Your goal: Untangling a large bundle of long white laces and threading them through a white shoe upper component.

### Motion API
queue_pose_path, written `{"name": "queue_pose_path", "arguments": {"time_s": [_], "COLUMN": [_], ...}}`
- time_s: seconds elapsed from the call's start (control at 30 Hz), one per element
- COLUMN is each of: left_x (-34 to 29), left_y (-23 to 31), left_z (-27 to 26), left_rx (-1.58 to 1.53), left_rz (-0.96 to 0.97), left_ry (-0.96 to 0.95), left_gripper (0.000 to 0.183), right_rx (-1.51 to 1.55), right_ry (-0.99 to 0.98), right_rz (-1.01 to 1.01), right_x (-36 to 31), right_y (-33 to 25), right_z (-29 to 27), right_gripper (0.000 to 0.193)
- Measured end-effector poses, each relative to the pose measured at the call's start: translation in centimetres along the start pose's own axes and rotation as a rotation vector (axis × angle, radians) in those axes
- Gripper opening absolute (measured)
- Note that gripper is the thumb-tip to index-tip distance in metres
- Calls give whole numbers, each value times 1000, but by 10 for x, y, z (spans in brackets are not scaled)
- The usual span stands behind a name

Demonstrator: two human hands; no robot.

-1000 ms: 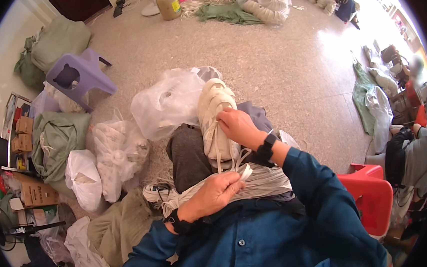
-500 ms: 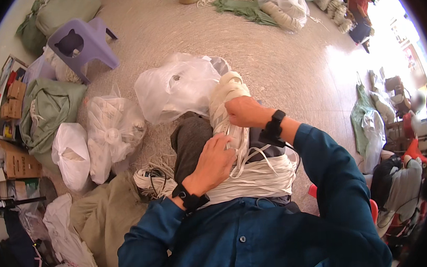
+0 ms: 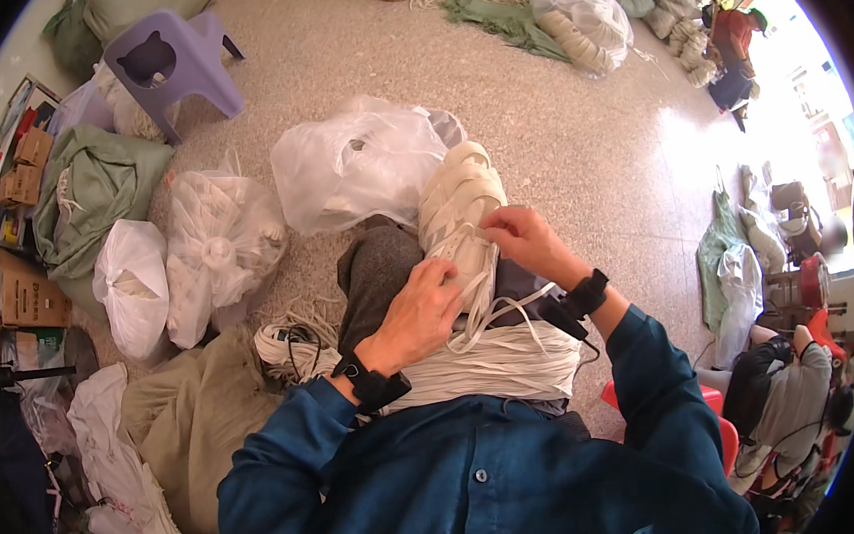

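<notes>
A long bundle of flat cream straps (image 3: 452,197) rests on my right thigh, with loops of strap wound around it. My right hand (image 3: 536,243) is at the bundle's right side, thumb and fingertips pinching a thin strap. At the left side, my left hand (image 3: 419,313) presses curled fingers on the bundle's lower part; its fingertips are partly hidden. Loose strap loops hang below the hands, over a thick hank of cream straps (image 3: 495,364) across my lap. Both wrists wear black bands.
Translucent plastic bags (image 3: 359,162) lie ahead and to the left. Beyond them stands a purple stool (image 3: 180,65). Green sacks (image 3: 100,192) and cardboard boxes (image 3: 33,293) line the left. A red stool (image 3: 717,415) is at my right; another person (image 3: 734,52) is far right.
My right hand has gone from a fist on top of the bundle to a pinch at its right side, lower down. The left hand stays on the bundle. The view has shifted slightly.
</notes>
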State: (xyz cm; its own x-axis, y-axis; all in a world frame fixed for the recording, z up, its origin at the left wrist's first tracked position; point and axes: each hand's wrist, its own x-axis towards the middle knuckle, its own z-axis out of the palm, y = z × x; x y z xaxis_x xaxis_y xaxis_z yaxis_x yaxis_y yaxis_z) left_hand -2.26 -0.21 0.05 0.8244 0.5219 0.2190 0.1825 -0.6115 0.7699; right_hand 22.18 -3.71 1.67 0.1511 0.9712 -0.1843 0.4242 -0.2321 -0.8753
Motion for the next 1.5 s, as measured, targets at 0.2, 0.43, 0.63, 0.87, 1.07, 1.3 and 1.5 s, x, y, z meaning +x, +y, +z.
{"name": "queue_pose_path", "arguments": {"time_s": [0.2, 0.43, 0.63, 0.87, 1.07, 1.3, 1.5], "left_x": [-1, -4, -3, -3, -2, -1, -9], "left_y": [-5, -6, -6, -8, -8, 47, 85], "left_z": [4, 2, 4, 6, 2, -37, -47], "left_rx": [-53, -75, -96, -76, -112, -581, -955], "left_rz": [9, 0, 10, 0, 2, -308, -412], "left_ry": [22, 28, 25, 36, 45, -260, -477], "left_gripper": [15, 13, 12, 13, 14, 20, 31], "right_rx": [-194, -548, -718, -1087, -306, -109, -205], "right_ry": [10, -96, -93, 53, 275, 356, 388], "right_rz": [27, -100, -263, -351, -398, -184, -176], "right_x": [23, 41, 43, 34, 15, -16, 11], "right_y": [-11, -24, -22, -24, -23, 7, 33], "right_z": [8, 23, 28, 49, 19, 4, 12], "right_gripper": [18, 17, 8, 9, 11, 14, 49]}}
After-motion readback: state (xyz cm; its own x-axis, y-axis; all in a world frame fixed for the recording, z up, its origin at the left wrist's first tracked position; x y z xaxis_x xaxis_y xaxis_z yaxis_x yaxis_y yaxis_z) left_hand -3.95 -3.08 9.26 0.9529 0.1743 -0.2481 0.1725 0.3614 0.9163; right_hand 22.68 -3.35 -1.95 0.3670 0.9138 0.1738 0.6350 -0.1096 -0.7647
